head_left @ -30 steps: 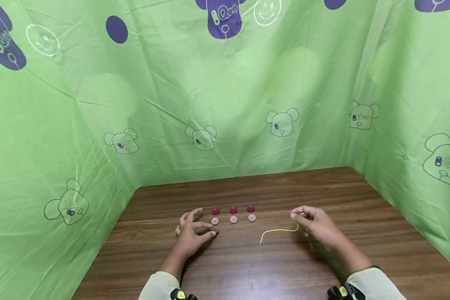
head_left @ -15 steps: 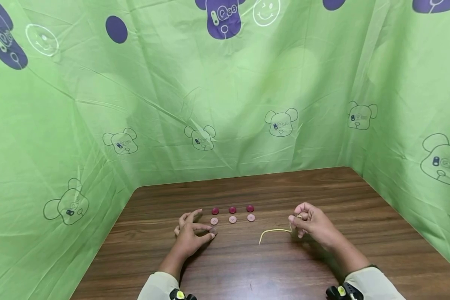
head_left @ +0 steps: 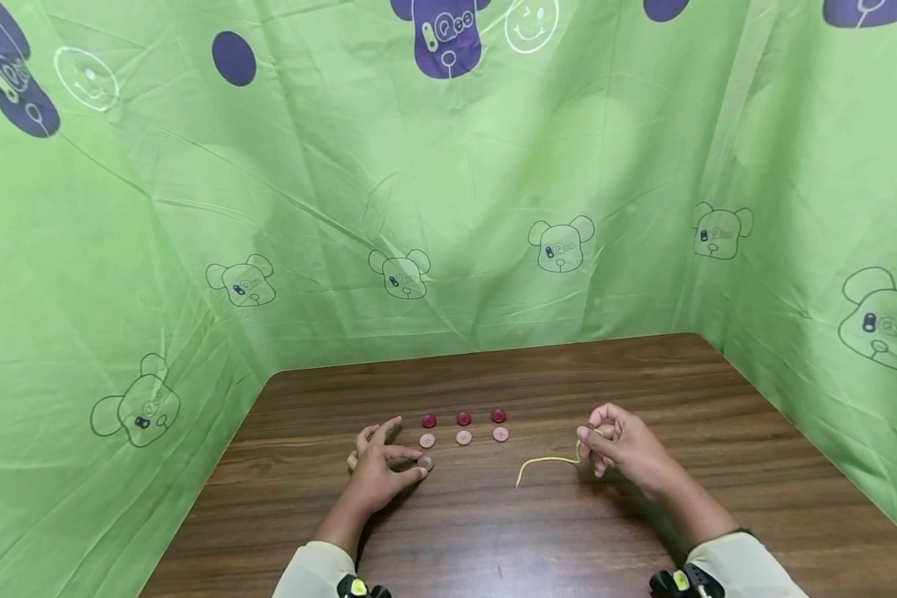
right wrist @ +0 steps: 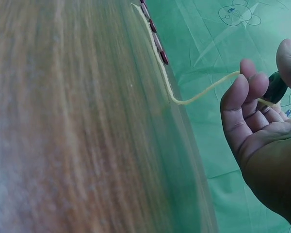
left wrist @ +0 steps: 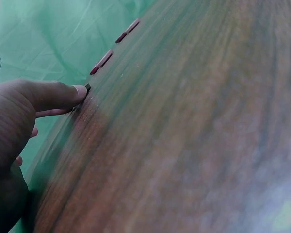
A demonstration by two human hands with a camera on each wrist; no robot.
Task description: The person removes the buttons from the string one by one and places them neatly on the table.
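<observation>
My left hand point(head_left: 376, 475) pinches a small greyish-brown button point(head_left: 426, 463) by its edges between thumb and index finger, down at the tabletop. In the left wrist view the button point(left wrist: 88, 88) shows as a dark edge at the thumb tip. A thin yellow string point(head_left: 546, 459) runs from the fingers of my right hand point(head_left: 628, 447) and trails along the table to a loose end on its left. The right wrist view shows a dark, rounded thing point(right wrist: 275, 87) between thumb and fingers, with the string point(right wrist: 208, 90) passing by it.
Three dark red buttons point(head_left: 463, 419) lie in a row beyond the left hand. Three pale pink buttons point(head_left: 463, 437) form a row just in front of them. The wooden table point(head_left: 493, 531) ends at a green printed cloth point(head_left: 478, 316) at the back and sides.
The button at my left fingertips has come slightly nearer and now lies flatter. My right fingers have shifted along the string, and its hanging part has moved left.
</observation>
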